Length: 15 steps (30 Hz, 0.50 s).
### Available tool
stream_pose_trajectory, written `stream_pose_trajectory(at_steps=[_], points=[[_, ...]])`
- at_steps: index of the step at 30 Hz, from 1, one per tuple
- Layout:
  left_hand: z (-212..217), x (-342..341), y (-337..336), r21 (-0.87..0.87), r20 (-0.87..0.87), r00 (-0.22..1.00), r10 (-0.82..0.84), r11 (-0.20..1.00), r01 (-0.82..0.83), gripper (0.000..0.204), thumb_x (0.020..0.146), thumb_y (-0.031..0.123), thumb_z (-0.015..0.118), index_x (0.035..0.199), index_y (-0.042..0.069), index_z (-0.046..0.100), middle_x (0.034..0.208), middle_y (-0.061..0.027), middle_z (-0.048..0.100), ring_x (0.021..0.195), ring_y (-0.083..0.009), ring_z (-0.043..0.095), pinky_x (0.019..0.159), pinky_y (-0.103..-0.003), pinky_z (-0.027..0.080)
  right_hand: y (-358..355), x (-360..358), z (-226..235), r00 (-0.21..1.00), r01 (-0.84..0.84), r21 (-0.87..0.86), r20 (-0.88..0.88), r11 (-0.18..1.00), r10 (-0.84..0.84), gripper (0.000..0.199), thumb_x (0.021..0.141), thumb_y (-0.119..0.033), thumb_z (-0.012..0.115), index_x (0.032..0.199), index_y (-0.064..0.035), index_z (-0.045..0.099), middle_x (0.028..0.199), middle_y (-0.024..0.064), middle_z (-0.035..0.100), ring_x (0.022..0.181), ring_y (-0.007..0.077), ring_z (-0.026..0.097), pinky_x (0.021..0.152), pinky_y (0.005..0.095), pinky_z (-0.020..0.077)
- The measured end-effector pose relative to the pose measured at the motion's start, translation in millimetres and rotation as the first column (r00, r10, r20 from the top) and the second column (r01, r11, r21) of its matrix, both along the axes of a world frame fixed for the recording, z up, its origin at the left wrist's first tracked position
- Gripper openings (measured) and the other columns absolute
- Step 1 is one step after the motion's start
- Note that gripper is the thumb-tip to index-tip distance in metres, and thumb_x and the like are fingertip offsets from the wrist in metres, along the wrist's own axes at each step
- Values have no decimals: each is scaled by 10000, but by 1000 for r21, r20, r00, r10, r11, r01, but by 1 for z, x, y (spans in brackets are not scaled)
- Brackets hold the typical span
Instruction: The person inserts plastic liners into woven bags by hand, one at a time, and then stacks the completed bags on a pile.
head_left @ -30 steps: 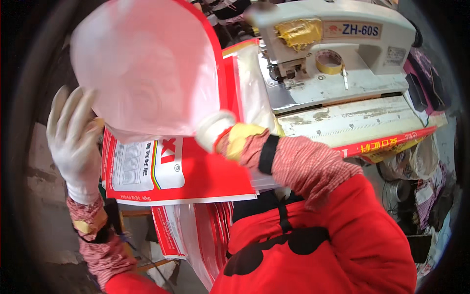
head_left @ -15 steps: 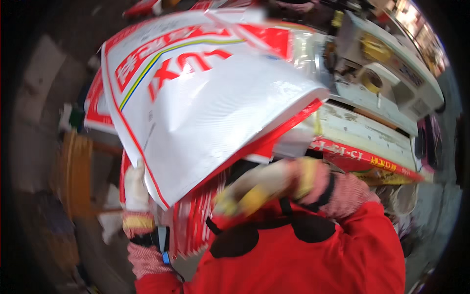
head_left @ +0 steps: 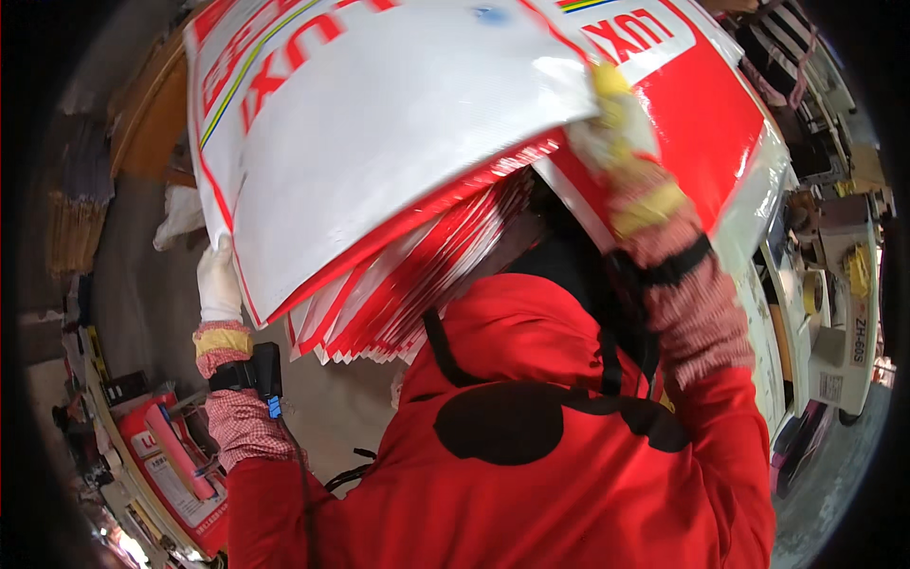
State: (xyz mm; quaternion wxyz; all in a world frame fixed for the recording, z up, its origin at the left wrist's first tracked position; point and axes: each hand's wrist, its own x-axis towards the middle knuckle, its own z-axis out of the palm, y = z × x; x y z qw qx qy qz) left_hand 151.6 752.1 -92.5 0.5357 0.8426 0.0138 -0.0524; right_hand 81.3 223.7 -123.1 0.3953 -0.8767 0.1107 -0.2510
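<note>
A thick stack of flat white and red printed plastic sacks (head_left: 379, 161) spans the upper middle, its many layered edges fanned out toward my body. At its near left corner my left hand (head_left: 220, 283), in a white and yellow work glove, grips the edge, the fingers partly hidden by the stack. My right hand (head_left: 614, 133), gloved alike and slightly blurred, is closed on the right corner of the stack, with a yellow fingertip over the top sack. Under and beyond that hand lies a red and white sack (head_left: 706, 128) with a glossy surface.
A pale machine (head_left: 844, 313) stands at the right, beside a worn whitish bench. A brown wooden piece of furniture (head_left: 147, 114) is at the upper left, with a crumpled white bag (head_left: 180, 218) near it. Red packaging (head_left: 175, 484) lies at the lower left.
My right hand has gone from in front of my chest out to the stack's right corner. My view has turned, and the machine now sits farther right. The left hand still holds the stack's edge.
</note>
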Motion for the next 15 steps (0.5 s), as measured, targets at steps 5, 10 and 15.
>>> stream_pose_trajectory(at_steps=[5,10,15], points=[[-83,-23,84,225,-102,968,231,953,-204,383,862,301,505,859,-71,596,795,-131,621,704,-182,571,640,-339,445,108,85,-23,939,-45,-58,-343,997,22,246,875,-292,436,948,-108,582,746,180,590,679,331,569,574,410,443],[-185,-70,151,519,-444,866,231,854,38,435,852,365,441,781,-18,633,751,-234,615,775,-310,624,644,-399,458,118,79,-96,885,-339,-366,-437,867,162,227,844,-271,475,859,-60,556,626,202,540,596,369,533,531,395,422],[-221,-102,116,540,-275,961,4,828,151,266,802,182,425,726,24,625,711,-213,601,694,-352,602,630,-417,475,89,11,-98,782,-366,2,-541,931,309,223,828,-273,484,842,-69,574,643,180,559,611,338,546,550,378,432]])
